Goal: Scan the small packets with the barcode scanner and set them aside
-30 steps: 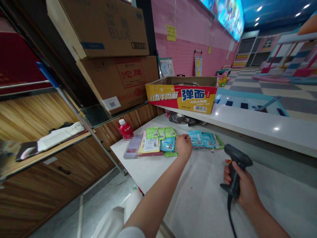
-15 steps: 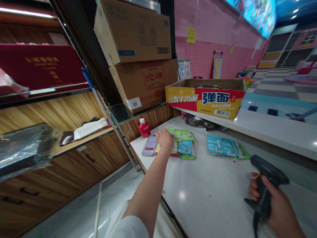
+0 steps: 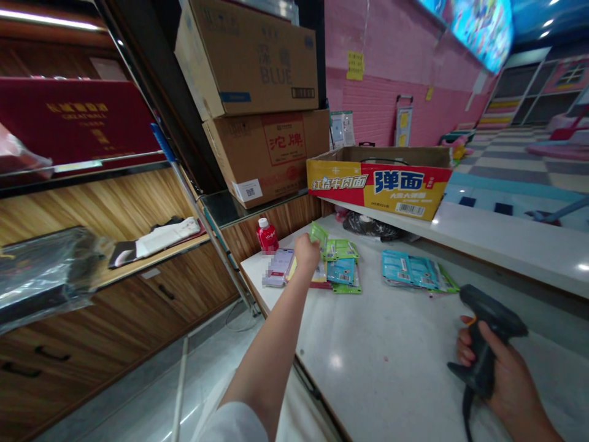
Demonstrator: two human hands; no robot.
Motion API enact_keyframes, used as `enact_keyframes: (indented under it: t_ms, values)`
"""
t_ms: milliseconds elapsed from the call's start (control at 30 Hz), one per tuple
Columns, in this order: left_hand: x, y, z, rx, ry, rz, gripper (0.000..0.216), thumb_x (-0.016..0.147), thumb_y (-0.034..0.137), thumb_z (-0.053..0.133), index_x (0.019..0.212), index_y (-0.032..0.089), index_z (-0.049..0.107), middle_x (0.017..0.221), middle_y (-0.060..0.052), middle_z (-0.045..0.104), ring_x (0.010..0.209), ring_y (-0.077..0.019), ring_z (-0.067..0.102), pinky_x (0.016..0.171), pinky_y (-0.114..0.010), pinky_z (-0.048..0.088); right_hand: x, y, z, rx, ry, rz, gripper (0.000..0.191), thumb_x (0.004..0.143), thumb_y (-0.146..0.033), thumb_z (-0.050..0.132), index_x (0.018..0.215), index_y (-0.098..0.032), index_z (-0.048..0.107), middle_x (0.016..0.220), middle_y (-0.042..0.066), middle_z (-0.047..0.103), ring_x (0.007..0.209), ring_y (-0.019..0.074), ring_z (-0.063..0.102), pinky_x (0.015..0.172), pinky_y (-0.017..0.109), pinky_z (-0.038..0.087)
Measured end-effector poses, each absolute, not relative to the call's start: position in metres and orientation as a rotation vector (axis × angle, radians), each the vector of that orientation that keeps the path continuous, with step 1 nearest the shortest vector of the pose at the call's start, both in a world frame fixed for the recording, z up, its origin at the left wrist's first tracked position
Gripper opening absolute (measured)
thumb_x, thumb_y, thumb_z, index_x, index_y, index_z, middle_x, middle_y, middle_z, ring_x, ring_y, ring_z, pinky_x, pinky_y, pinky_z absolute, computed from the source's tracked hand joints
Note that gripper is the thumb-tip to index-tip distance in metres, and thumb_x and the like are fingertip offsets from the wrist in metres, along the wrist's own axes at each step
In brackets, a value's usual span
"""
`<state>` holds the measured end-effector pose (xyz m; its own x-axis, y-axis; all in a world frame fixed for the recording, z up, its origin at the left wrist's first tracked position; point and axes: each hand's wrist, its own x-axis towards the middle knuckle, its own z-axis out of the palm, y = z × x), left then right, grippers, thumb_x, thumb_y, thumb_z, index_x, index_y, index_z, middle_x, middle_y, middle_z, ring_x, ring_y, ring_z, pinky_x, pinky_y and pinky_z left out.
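My left hand (image 3: 307, 250) reaches to the far left of the white counter, its fingers closed on a flat green packet (image 3: 318, 232) whose edge is tipped up. Beneath and beside it lies a pile of flat packets: another green one (image 3: 340, 249), a blue one (image 3: 341, 272) with a barcode, and a pale purple one (image 3: 278, 267). My right hand (image 3: 510, 374) is wrapped round the grip of a black barcode scanner (image 3: 490, 331), held above the counter at the right. A second group of blue packets (image 3: 409, 270) rests further right, apart from both hands.
A red bottle (image 3: 267, 237) with a white cap stands behind the pile. An open noodle carton (image 3: 377, 184) sits on the raised ledge (image 3: 501, 236). Stacked cardboard boxes (image 3: 271, 156) rise at the back left, near a leaning pole (image 3: 202, 215). A black plastic bag (image 3: 372, 226) lies under the ledge.
My left fingers have closed on a green packet and raised its edge off the pile. My right hand with the scanner has shifted slightly left.
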<state>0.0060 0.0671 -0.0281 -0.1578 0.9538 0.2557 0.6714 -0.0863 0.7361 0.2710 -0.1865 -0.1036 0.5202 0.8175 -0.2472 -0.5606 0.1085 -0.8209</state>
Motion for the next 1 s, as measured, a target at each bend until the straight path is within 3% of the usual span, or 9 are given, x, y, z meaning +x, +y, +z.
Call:
enact_keyframes:
  t_ms: [133,267,500,700,1000]
  values:
    - [0.013,0.032,-0.044,1.415,1.271,1.344,0.018,0.078,0.029,0.061,0.089,0.016,0.057,0.086,-0.006,0.065,0.075,-0.0191,0.065,0.065,-0.031,0.054,0.27,-0.186,-0.102,-1.03,-0.296,1.025,0.028,0.069,-0.038,0.077,0.086,-0.02,0.064,0.056,-0.004,0.055,0.043,0.0076,0.047,0.037,0.017,0.041]
    - [0.02,-0.026,-0.077,1.138,0.966,1.382,0.035,0.071,0.04,0.069,0.093,0.017,0.054,0.094,-0.005,0.064,0.081,-0.0184,0.064,0.063,-0.032,0.057,0.264,-0.186,-0.096,-1.042,-0.302,1.025,0.033,0.067,-0.039,0.079,0.088,-0.019,0.064,0.056,-0.004,0.056,0.042,0.0072,0.047,0.036,0.016,0.04]
    - [0.024,-0.066,-0.106,1.044,0.962,1.382,0.042,0.067,0.043,0.074,0.093,0.015,0.056,0.088,-0.008,0.068,0.072,-0.0173,0.065,0.059,-0.027,0.055,0.236,-0.19,-0.078,-1.238,-0.513,1.193,0.043,0.07,-0.047,0.076,0.097,-0.02,0.059,0.057,-0.006,0.056,0.039,0.008,0.047,0.033,0.019,0.039]
    - [0.027,-0.061,-0.114,1.06,0.998,1.44,0.039,0.071,0.043,0.069,0.096,0.017,0.053,0.093,-0.008,0.067,0.078,-0.0185,0.065,0.066,-0.031,0.056,0.215,-0.198,-0.065,-1.357,-0.817,1.358,0.05,0.076,-0.052,0.068,0.112,-0.02,0.052,0.057,-0.008,0.054,0.035,0.0079,0.044,0.03,0.02,0.039]
    - [0.026,-0.062,-0.113,1.167,1.128,1.413,0.03,0.076,0.037,0.063,0.095,0.017,0.053,0.095,-0.008,0.067,0.08,-0.0196,0.066,0.07,-0.035,0.057,0.203,-0.208,-0.048,-1.39,-0.923,1.42,0.039,0.077,-0.054,0.065,0.094,-0.021,0.054,0.055,-0.008,0.052,0.033,0.0072,0.042,0.03,0.02,0.039]
